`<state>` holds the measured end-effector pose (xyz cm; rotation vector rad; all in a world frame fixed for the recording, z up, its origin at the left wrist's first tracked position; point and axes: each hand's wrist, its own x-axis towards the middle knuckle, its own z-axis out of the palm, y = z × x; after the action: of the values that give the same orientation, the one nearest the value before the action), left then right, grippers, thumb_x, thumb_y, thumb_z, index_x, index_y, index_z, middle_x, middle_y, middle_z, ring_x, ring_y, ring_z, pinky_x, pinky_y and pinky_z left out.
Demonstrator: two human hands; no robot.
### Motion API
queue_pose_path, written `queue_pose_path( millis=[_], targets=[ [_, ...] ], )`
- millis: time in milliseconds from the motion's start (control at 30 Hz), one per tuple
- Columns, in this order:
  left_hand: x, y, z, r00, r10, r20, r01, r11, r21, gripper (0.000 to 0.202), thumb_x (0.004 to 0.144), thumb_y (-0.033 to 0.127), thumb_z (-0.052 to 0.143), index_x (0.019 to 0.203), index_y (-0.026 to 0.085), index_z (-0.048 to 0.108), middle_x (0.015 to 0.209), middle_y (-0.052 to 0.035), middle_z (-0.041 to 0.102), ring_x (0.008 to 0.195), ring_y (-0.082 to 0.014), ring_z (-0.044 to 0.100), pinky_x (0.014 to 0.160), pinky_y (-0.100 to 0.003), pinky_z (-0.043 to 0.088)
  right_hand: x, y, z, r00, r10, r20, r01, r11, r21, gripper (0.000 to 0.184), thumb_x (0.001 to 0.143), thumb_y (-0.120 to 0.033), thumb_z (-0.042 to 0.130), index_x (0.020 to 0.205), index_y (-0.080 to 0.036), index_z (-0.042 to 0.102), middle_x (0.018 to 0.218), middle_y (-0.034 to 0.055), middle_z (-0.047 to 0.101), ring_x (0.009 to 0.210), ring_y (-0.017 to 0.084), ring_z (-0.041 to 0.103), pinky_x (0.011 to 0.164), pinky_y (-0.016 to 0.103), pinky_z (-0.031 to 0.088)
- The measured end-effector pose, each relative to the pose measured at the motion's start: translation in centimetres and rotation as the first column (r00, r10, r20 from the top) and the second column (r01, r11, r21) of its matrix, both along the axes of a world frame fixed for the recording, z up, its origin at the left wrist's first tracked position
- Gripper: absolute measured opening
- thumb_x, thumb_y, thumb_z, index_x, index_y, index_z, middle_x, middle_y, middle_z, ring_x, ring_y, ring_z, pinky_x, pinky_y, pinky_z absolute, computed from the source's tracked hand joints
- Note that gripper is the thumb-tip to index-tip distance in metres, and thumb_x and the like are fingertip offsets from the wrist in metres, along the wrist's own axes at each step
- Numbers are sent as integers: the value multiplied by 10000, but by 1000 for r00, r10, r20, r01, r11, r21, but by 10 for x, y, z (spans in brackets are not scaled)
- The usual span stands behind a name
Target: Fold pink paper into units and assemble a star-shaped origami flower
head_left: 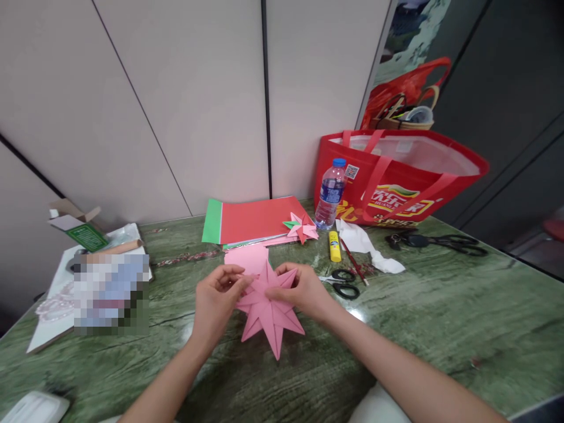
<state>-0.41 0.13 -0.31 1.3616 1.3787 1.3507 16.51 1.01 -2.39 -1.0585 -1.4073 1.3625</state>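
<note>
A pink folded paper star [269,311] with several points is held just above the green marbled table [440,317]. My left hand [215,299] pinches its upper left side with closed fingers. My right hand [304,288] grips its upper right side, fingers closed on the paper. A loose pink sheet [245,258] lies flat just beyond the star. Farther back a smaller finished star in pink, red and green [302,227] rests on a stack of red and green paper [253,220].
A yellow glue stick [335,246], black scissors [343,283], a red pencil [352,260] and crumpled white paper [368,247] lie right of my hands. A water bottle [330,194] and red shopping bag [396,176] stand behind. Another pair of scissors [440,242] lies far right. A small box [79,226] sits left.
</note>
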Motion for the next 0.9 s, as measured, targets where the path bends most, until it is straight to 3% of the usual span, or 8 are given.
queue_pose_path(
  millis=[133,267,433,667,900],
  targets=[
    [-1,2,-4,996,-39,-76,46,995,84,152,644,280,661,668,143,601,691,-15,592,652,-122,542,577,-208,446,0,3,-3,987,-65,-144,58,997,-54,357,515,-358,753,718,-147,550,594,-35,524,504,79,443,482,209,379],
    [1,1,-4,985,-107,-132,105,994,-17,153,662,283,644,638,136,608,636,-9,572,580,-104,501,499,-186,426,-1,5,-8,969,-74,-236,48,992,-114,387,485,-348,775,726,-146,549,626,-25,555,520,86,476,514,225,414],
    [4,-2,0,995,-88,-50,84,993,-78,235,576,318,702,566,123,572,714,-16,534,533,-88,474,384,-166,397,-1,5,-11,974,-47,-220,29,996,-85,368,530,-361,752,755,-141,562,633,-27,554,532,84,476,518,217,401],
    [4,-2,-2,992,-119,-26,109,963,-247,310,575,404,684,548,128,546,537,37,465,440,-70,395,389,-178,325,0,5,-11,985,-45,-167,37,998,-49,363,567,-391,724,779,-148,557,641,-26,549,525,80,463,503,210,386],
    [1,-1,-2,976,-191,-101,176,975,-135,318,623,344,656,458,137,481,507,45,441,477,-72,372,451,-186,290,2,3,-4,984,-35,-176,24,998,-65,333,582,-363,717,782,-145,565,650,-23,556,527,74,459,503,204,377]
  ],
)
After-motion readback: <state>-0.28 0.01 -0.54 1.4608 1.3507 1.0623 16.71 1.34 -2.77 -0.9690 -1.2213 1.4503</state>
